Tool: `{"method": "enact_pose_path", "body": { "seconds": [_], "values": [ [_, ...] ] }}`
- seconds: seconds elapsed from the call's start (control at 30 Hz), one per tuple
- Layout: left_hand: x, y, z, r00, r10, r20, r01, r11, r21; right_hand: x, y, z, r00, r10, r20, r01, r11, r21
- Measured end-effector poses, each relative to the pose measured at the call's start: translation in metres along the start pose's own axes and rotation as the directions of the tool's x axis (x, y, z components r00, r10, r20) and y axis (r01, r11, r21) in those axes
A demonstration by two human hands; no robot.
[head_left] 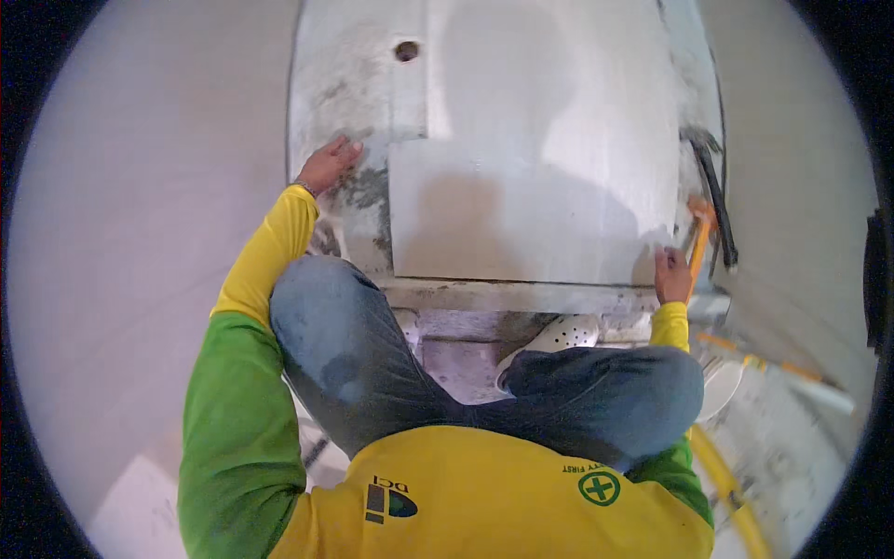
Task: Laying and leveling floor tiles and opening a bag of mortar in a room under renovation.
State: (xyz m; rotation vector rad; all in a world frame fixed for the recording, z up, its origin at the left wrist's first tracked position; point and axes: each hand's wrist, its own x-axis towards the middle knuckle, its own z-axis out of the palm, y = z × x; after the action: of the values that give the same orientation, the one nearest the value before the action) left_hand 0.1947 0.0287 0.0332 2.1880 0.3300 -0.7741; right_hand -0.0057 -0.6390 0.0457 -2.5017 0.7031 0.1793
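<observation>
Around the white tile [535, 214], in the head view, which lies between the hands: left of it, the left hand [330, 165] is loosely open, seemingly empty; at its near right corner, the right hand [672, 275] curls, its hold unclear. Uneven pressure could skew the tile; a sideways slip could knock the orange-handled tool [699, 250] just right of it.

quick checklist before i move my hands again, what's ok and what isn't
1. Left hand free: ok, no object visible in it, left of the white panel.
2. Right hand grip: cannot tell, it is by the panel's near right corner, fingers too unclear.
3. Orange handle well away from right hand: not ok, it runs close beside it.
4. Round hole uncovered: ok, it shows beyond the panel.
5. Surface left of the panel clean: not ok, dark smudges show.
</observation>
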Motion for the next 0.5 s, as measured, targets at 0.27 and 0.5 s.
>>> {"method": "enact_pose_path", "body": {
  "seconds": [0.27,0.5],
  "values": [
    [-0.168,-0.067,0.008,0.957,-0.082,-0.279,0.086,0.996,0.002,0.075,0.037,-0.047,0.888,-0.396,-0.236,0.247,0.841,-0.481],
    [-0.291,-0.032,0.044,0.949,-0.119,-0.291,0.188,0.957,0.220,0.121,0.034,-0.084,0.995,0.058,-0.076,-0.092,0.785,-0.613]
  ]
}}
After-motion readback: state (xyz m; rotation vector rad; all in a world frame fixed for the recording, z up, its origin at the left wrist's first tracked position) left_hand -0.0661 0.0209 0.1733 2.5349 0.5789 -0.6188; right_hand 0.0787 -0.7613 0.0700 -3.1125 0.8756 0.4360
